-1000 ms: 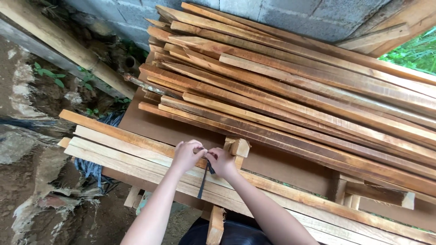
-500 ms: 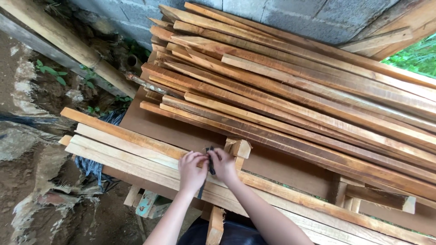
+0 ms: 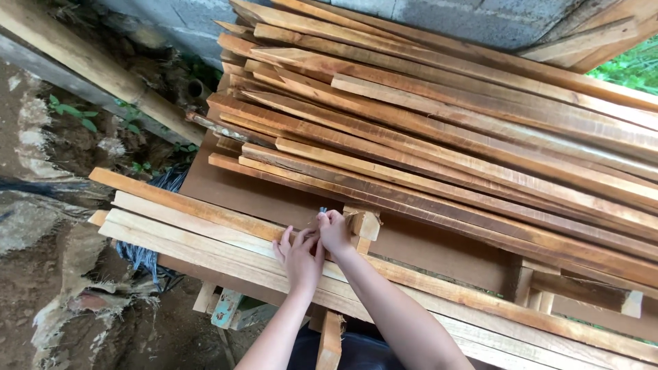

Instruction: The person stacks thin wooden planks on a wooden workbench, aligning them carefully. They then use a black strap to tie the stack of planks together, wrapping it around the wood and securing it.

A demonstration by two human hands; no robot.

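Observation:
My two hands meet on the pale planks point(image 3: 205, 236) laid across the front of a brown board point(image 3: 274, 195). My right hand point(image 3: 336, 231) is closed around a thin dark tool point(image 3: 322, 210) whose bluish tip pokes up beside a small wooden block point(image 3: 363, 223). Just left of it, my left hand point(image 3: 299, 259) lies on the plank, fingers apart and touching the right hand. What kind of tool it is I cannot make out.
A large stack of long reddish wooden slats point(image 3: 445, 137) slopes across the board behind my hands. Behind that is a grey block wall point(image 3: 466, 17). Bare dirt and rubble point(image 3: 48, 226) lie on the left, and a thick beam point(image 3: 89, 65) leans there.
Both hands slid a little up and to the right along the planks toward the small block. The dark tool, which hung down from the hands, now points up.

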